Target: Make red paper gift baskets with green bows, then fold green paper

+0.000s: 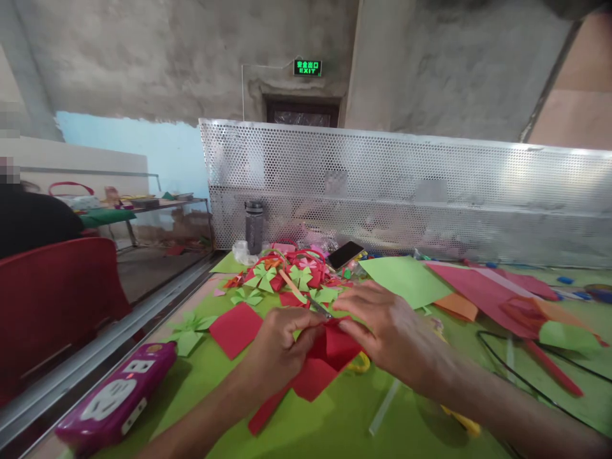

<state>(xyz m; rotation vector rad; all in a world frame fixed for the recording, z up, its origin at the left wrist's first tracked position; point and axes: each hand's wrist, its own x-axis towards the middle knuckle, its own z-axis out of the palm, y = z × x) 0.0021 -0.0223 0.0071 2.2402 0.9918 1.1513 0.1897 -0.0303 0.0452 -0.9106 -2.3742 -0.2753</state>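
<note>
A folded piece of red paper (317, 377) is between my two hands over the green tabletop. My left hand (281, 347) is closed, pinching the paper's left edge between thumb and fingers. At its upper right edge, my right hand (382, 322) has its thumb on the paper, the fingers bent over it. A grey metal blade (319, 308) shows just beyond the paper, and a yellow loop (359, 363) pokes out beneath it; whether they join is hidden. Beside my left hand lies a flat red paper square (236, 329).
Green paper flowers (190, 329) and a purple case (119, 396) lie to the left. Behind are a grey bottle (254, 227), a phone (346, 254) and a perforated metal panel (406, 169). Green paper sheets (406, 278) and a black cable (507, 363) lie right. A person (36, 217) sits far left.
</note>
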